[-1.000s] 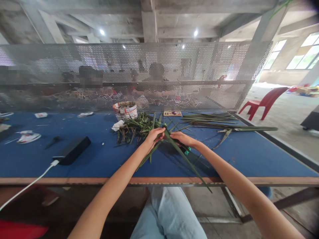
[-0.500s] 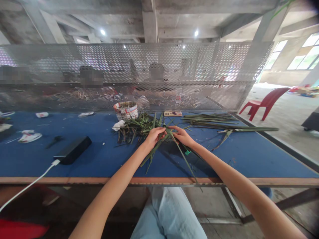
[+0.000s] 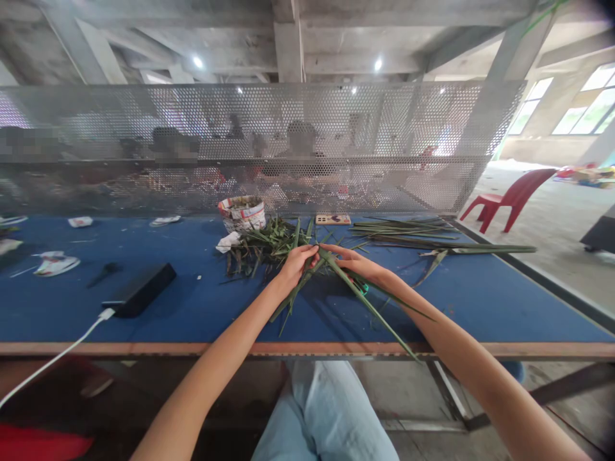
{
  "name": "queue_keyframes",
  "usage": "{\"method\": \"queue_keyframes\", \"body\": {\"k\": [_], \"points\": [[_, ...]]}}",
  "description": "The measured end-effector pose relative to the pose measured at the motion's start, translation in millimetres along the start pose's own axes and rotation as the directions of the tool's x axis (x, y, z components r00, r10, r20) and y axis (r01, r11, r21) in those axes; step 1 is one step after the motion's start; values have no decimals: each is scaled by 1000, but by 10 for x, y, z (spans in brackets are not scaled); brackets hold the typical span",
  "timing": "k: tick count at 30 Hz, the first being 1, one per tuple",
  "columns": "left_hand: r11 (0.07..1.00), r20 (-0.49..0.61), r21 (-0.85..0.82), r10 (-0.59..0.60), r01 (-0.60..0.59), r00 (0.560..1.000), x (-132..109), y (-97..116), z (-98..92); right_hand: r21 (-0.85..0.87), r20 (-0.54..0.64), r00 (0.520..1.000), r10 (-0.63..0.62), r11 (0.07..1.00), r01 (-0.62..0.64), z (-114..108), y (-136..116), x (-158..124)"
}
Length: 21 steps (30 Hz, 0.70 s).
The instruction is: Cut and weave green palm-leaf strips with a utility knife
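Note:
Over the blue table, my left hand (image 3: pixel 296 264) pinches long green leaf strips (image 3: pixel 346 280) where they cross. My right hand (image 3: pixel 358 261) is closed on the same strips from the other side, its fingertips almost meeting those of the left. Loose strip ends fan out below both hands; one reaches past the table's front edge and another lies across my right forearm. A small green object (image 3: pixel 364 289) shows partly beneath the strips near my right wrist. Just behind my left hand lies a heap of cut leaf scraps (image 3: pixel 262 240).
A paper-covered tub (image 3: pixel 241 213) and a phone (image 3: pixel 333 219) sit at the back. Long leaves (image 3: pixel 408 228) lie to the right. On the left is a black box (image 3: pixel 140 291) with a white cable (image 3: pixel 57 358). A perforated screen (image 3: pixel 384 147) stands behind; a red chair (image 3: pixel 509 197) is beyond.
The strip ends below the hands have swung rightward, one now crossing my right forearm. My right hand has shifted slightly and its fingers have turned. My left hand stays nearly still.

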<state>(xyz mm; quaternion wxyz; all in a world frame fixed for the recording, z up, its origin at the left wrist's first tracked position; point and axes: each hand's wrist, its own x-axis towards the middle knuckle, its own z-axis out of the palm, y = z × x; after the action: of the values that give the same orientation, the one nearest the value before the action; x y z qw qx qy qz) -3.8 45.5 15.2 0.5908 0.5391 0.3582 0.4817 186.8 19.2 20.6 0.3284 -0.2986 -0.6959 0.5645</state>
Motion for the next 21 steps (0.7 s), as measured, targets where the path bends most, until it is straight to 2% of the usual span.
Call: {"method": "queue_keyframes", "body": {"k": [5, 7, 13, 21], "points": [[1000, 56, 27, -2, 0, 998, -42, 4, 73, 18, -181, 982, -60, 998, 64, 10, 140, 77], [999, 49, 38, 8, -9, 999, -62, -1, 106, 16, -214, 974, -72, 997, 77, 10, 191, 100], [998, 12, 55, 14, -14, 1000, -72, -24, 134, 3, -212, 975, -62, 998, 64, 0, 242, 116], [999, 16, 52, 3, -4, 1000, -63, -29, 132, -28, -204, 975, -93, 996, 89, -1, 256, 116]]}}
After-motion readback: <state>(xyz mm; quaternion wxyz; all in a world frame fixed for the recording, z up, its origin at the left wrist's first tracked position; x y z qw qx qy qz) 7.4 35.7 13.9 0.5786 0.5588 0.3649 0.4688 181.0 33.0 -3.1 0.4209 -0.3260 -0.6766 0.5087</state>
